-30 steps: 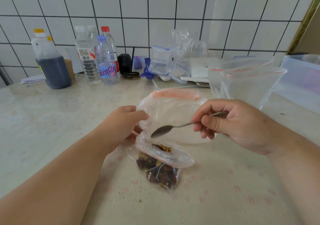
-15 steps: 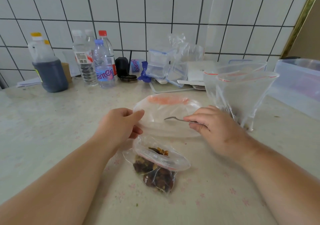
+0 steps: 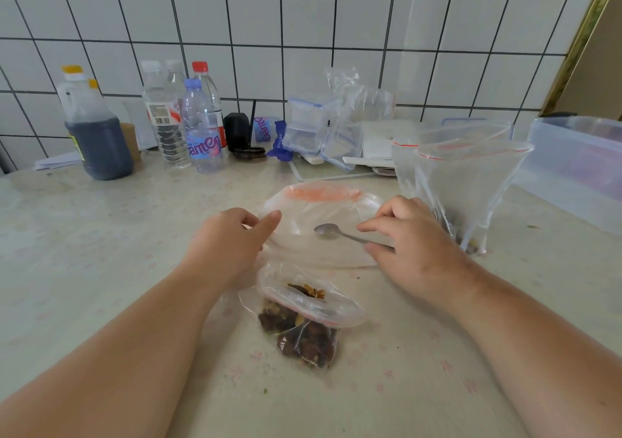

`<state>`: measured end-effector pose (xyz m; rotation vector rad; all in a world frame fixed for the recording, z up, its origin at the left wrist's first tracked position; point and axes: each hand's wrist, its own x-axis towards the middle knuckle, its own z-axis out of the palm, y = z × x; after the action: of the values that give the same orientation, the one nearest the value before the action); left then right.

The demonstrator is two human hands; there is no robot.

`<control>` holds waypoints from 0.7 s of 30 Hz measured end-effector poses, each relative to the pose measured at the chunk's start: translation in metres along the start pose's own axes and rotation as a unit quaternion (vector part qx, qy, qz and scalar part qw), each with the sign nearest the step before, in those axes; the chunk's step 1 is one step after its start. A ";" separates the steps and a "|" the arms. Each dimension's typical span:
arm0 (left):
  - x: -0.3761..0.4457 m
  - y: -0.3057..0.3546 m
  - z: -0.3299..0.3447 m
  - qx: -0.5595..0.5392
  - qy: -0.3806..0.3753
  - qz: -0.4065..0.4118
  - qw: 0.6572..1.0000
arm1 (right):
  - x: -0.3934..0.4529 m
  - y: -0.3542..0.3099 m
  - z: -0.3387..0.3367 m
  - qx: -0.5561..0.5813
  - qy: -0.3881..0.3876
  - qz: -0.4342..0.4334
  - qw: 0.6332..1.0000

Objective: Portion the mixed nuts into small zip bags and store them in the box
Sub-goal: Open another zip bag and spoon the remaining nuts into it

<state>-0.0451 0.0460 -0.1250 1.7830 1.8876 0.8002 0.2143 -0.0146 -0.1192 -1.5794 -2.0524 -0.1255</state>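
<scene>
Head view: small zip bag (image 3: 304, 323) holds mixed nuts; left hand (image 3: 232, 245) and right hand (image 3: 412, 242) relaxed.

small zip bag (image 3: 304, 323): on desk (image 3: 101, 252), holds nuts | spoon (image 3: 336, 233): on stack of bags (image 3: 319, 222) | right hand (image 3: 414, 245): touching spoon handle

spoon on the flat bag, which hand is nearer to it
Right. The right hand sits over the handle end of the spoon, fingers touching it. The left hand is off to the spoon's left at the edge of the flat bag, clear of the spoon.
</scene>
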 end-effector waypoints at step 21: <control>-0.031 0.022 -0.032 -0.119 -0.249 0.003 0.961 | -0.014 -0.038 -0.019 0.441 -0.255 0.251 0.823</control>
<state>-0.0468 0.0111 -0.0894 1.6477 1.3956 0.4909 0.1886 -0.0454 -0.1004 -1.5047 -1.5136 1.3687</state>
